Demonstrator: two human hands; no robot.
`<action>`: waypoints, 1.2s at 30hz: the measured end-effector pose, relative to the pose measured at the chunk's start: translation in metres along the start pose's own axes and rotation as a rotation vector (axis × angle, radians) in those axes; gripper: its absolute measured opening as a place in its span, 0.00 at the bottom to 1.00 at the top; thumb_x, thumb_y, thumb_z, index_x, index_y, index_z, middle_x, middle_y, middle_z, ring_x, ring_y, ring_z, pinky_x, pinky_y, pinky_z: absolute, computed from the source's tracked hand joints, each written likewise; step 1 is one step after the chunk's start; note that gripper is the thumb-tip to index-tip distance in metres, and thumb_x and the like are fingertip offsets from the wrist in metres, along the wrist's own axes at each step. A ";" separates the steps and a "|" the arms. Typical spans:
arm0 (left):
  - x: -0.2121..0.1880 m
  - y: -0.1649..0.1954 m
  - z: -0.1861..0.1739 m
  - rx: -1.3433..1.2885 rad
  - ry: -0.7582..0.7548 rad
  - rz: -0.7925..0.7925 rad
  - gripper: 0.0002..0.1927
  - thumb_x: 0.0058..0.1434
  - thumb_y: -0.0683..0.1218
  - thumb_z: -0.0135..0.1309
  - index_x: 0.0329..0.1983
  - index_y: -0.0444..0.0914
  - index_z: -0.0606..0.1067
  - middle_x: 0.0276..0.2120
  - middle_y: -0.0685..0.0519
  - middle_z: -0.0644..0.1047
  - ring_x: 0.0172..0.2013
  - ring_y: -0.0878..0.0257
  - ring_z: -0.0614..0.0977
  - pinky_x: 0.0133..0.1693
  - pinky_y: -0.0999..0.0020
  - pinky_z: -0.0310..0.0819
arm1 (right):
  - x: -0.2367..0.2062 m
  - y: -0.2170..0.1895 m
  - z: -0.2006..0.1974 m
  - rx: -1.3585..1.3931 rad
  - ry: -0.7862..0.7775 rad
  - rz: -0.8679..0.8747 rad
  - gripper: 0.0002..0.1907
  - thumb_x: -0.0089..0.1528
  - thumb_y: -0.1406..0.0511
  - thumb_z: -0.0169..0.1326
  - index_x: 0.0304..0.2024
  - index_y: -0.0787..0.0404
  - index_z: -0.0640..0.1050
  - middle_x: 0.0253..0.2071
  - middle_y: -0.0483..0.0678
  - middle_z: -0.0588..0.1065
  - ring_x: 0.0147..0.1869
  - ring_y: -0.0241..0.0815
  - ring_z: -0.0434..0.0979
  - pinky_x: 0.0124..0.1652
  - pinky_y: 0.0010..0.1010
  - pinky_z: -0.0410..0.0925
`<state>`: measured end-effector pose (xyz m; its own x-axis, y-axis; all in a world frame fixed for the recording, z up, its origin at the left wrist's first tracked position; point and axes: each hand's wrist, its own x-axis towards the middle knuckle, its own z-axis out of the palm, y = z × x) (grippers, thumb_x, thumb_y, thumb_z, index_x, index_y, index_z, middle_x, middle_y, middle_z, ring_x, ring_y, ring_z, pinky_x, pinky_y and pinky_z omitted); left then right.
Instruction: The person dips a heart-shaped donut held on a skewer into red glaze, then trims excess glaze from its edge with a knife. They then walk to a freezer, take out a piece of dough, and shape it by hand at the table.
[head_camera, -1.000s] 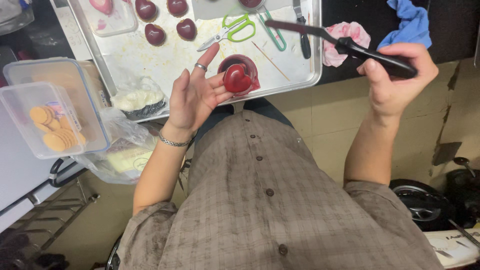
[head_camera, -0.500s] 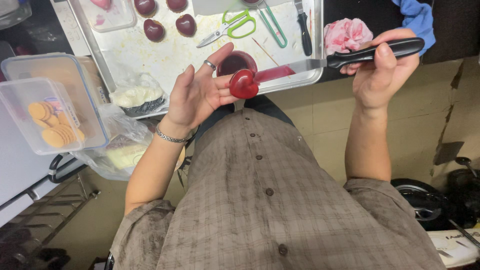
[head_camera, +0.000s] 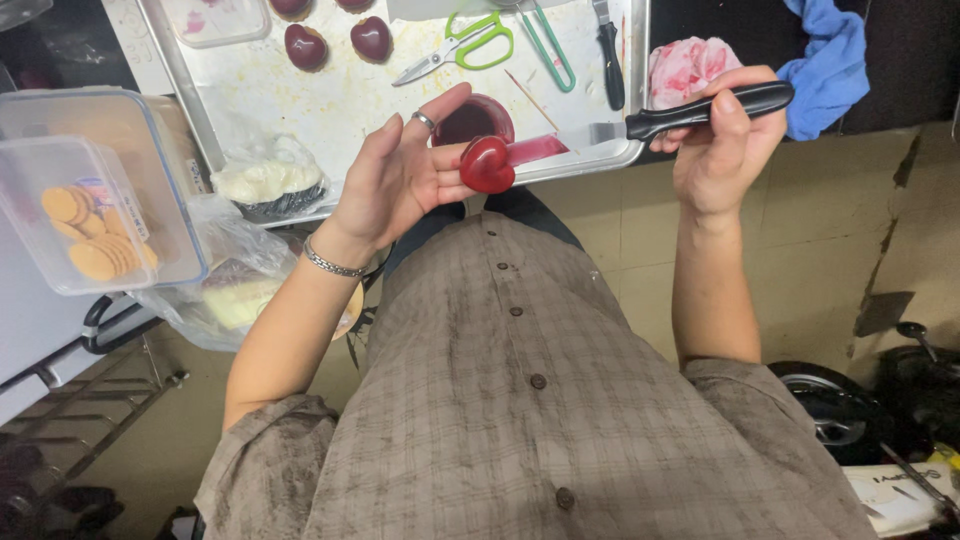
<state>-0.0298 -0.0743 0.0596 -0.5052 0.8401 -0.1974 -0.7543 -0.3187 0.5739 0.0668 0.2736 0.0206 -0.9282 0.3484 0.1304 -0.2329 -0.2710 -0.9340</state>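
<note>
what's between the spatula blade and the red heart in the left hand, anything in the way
Nothing visible. The left hand holds the red heart at its fingertips, and the red-smeared blade of the spatula, gripped by the right hand, already reaches the heart's side, with no object between them.

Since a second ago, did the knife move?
Yes. The knife swung down and left across the tray; its red-coated blade now touches the heart in the left hand.
</note>
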 end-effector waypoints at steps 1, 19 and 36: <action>-0.001 0.000 -0.001 -0.004 0.003 -0.005 0.51 0.69 0.69 0.39 0.81 0.36 0.38 0.66 0.30 0.68 0.65 0.44 0.74 0.68 0.54 0.66 | -0.001 0.003 0.002 0.005 -0.002 0.005 0.11 0.75 0.64 0.50 0.47 0.66 0.67 0.26 0.55 0.70 0.24 0.42 0.69 0.28 0.33 0.70; -0.017 0.020 -0.003 -0.147 0.108 -0.017 0.46 0.70 0.67 0.37 0.79 0.34 0.42 0.67 0.28 0.67 0.65 0.41 0.75 0.68 0.50 0.68 | -0.030 0.048 0.049 0.130 0.130 0.105 0.08 0.73 0.64 0.47 0.48 0.63 0.67 0.31 0.52 0.70 0.27 0.39 0.71 0.29 0.33 0.72; -0.029 -0.010 -0.030 0.048 0.220 0.052 0.44 0.70 0.65 0.40 0.79 0.38 0.45 0.69 0.39 0.66 0.66 0.51 0.72 0.62 0.58 0.69 | -0.019 0.046 0.023 0.123 0.259 0.082 0.09 0.75 0.63 0.44 0.50 0.64 0.69 0.26 0.52 0.69 0.25 0.41 0.68 0.27 0.34 0.68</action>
<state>-0.0196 -0.1089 0.0357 -0.6258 0.7056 -0.3323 -0.7069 -0.3331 0.6240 0.0670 0.2339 -0.0170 -0.8441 0.5340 -0.0478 -0.2083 -0.4088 -0.8885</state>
